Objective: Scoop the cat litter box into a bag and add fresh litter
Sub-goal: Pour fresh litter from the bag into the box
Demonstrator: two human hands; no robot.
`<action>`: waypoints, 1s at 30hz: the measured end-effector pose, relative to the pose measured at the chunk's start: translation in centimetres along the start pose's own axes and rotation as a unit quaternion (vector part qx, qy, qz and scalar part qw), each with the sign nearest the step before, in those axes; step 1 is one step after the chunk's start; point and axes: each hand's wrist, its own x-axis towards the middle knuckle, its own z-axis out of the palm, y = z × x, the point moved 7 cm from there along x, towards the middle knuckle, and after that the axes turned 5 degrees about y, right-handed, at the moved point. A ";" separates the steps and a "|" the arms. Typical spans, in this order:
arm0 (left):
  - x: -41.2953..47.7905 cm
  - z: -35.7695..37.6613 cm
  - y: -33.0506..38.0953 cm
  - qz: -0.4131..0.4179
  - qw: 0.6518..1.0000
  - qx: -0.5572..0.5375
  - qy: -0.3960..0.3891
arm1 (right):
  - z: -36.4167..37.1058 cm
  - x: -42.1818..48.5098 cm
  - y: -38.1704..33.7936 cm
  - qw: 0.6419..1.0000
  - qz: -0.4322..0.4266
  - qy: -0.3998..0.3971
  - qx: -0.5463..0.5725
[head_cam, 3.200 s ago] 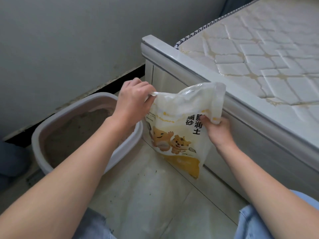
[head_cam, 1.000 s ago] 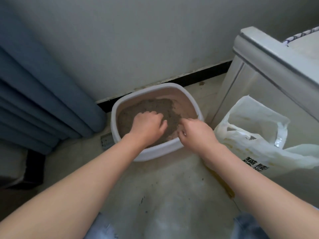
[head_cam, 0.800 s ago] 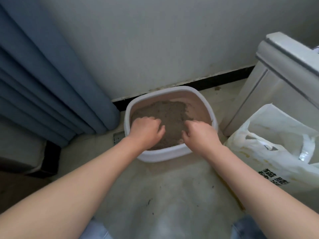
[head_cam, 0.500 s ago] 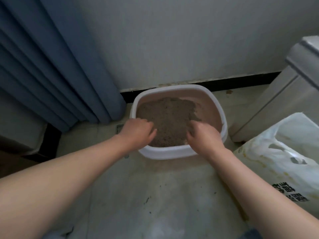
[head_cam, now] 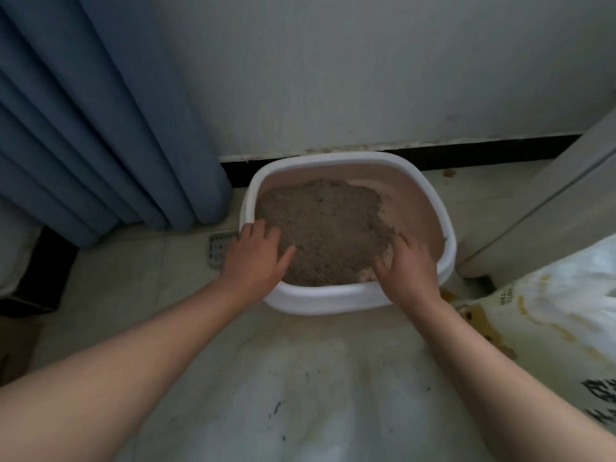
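A white-rimmed litter box (head_cam: 333, 300) with a pinkish inside stands on the floor against the wall. Grey-brown litter (head_cam: 320, 228) is heaped in its left and middle part; the far right corner shows bare wall. My left hand (head_cam: 255, 258) lies palm down over the near left rim, fingers spread and thumb out on the litter. My right hand (head_cam: 406, 268) rests at the near right rim with bent, parted fingers pressed into the litter. Neither hand holds anything. The white and yellow litter bag (head_cam: 550, 328) lies on the floor to the right, apart from both hands.
A blue curtain (head_cam: 100, 128) hangs at the left down to the floor. A grey slotted scoop (head_cam: 218, 250) lies on the tiles beside the box, partly behind my left hand. The white bed frame (head_cam: 550, 211) stands at the right. The floor shows dark specks.
Three seconds ago both hands held the litter bag; it now lies on the floor at the right. Since a second ago my left hand slid left toward the rim while the view swung left.
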 end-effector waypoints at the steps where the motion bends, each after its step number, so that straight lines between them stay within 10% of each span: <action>1: -0.2 1.3 -0.2 -0.004 1.000 -0.002 -0.008 | 1.0 0.1 0.6 1.000 0.006 -0.007 -0.017; 10: -2.0 3.8 -1.2 0.000 0.996 -0.084 0.029 | 2.9 -0.2 3.4 0.998 0.004 0.031 -0.047; 17: -0.9 4.0 -1.6 -0.036 0.994 -0.102 0.032 | 2.6 2.0 9.1 0.984 0.175 0.013 0.018; 30: -1.4 7.1 -5.4 -0.269 0.914 -0.302 -0.010 | 4.2 2.0 12.6 0.858 0.389 0.146 0.303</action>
